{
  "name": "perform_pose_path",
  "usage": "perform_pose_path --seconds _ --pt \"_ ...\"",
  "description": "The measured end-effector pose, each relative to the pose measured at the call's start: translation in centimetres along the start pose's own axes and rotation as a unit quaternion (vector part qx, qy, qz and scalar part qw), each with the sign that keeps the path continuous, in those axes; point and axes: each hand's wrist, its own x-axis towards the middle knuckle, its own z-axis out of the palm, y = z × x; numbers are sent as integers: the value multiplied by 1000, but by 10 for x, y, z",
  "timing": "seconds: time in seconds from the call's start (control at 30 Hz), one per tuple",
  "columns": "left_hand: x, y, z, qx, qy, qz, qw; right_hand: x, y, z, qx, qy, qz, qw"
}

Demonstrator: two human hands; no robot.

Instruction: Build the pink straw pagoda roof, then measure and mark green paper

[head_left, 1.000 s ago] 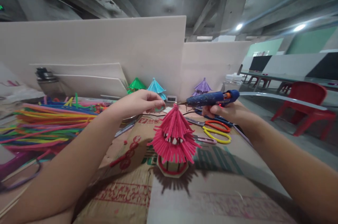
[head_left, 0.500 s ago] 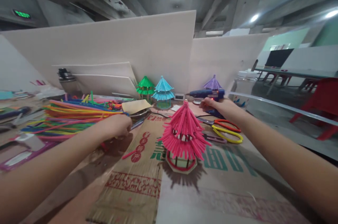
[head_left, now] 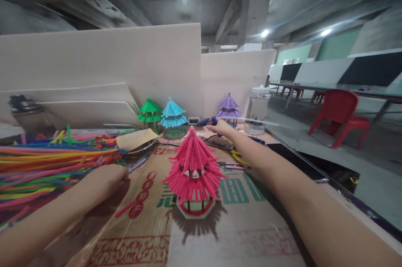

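Note:
A pink model pavilion [head_left: 194,170] with two tiers of fuzzy pipe-cleaner roof stands upright on the cardboard [head_left: 147,225] in front of me. Beyond it, my right hand [head_left: 222,128] is closed around a blue glue gun [head_left: 204,122], whose nozzle points left. A long translucent glue stick [head_left: 260,121] sticks out of its back. To the left, my left hand [head_left: 111,172] is low beside a heap of coloured pipe cleaners [head_left: 63,154]; its fingers are hidden from view. One short pink pipe cleaner [head_left: 127,207] lies on the cardboard.
Green [head_left: 150,112], light blue [head_left: 172,116] and purple model pavilions [head_left: 229,105] stand along the white board [head_left: 157,61]. Yellow-handled scissors [head_left: 239,158] and a craft knife [head_left: 232,166] lie near my right forearm. A clear bottle [head_left: 257,110] and a phone [head_left: 295,160] are at right.
The view has swung to the right. My right hand has moved the glue gun farther back, toward the purple pavilion. My left hand remains beside the pipe cleaners.

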Motion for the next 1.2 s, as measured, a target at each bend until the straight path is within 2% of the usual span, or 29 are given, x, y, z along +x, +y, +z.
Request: perform_pose_path --seconds 0.07,0.13,0.2,0.23,0.27,0.4,0.47,0.57,0.67,0.8,1.0,1.2 --pt "2 1 3 30 -3 -8 1000 5 3 10 -5 -15 2 1000" --pt "3 5 2 20 -34 -6 999 7 7 18 -15 -24 5 1000" --pt "3 14 -5 1 -51 -23 998 7 10 21 -29 -20 5 999" --pt "3 20 -12 -11 -42 -34 998 7 12 21 -37 -14 4 999" --pt "3 27 -20 -8 -19 -49 999 6 13 20 -45 -8 1 999" --pt "3 63 -69 -136 65 71 986 -2 17 10 -72 -5 -28 997" --pt "3 84 -98 -220 101 131 961 -6 17 6 -81 -11 -44 996" --pt "3 116 -135 -292 151 163 930 -11 15 5 -92 -7 -55 994" --pt "6 143 -156 -353 186 219 890 -13 14 7 -103 5 -58 993" --pt "10 160 -155 -420 197 231 855 -13 17 10 -118 18 -56 991" --pt "13 156 -136 -464 149 205 849 -13 19 12 -137 36 -48 989" --pt "10 158 -134 -475 141 196 846 -17 13 8 -172 24 -45 984"
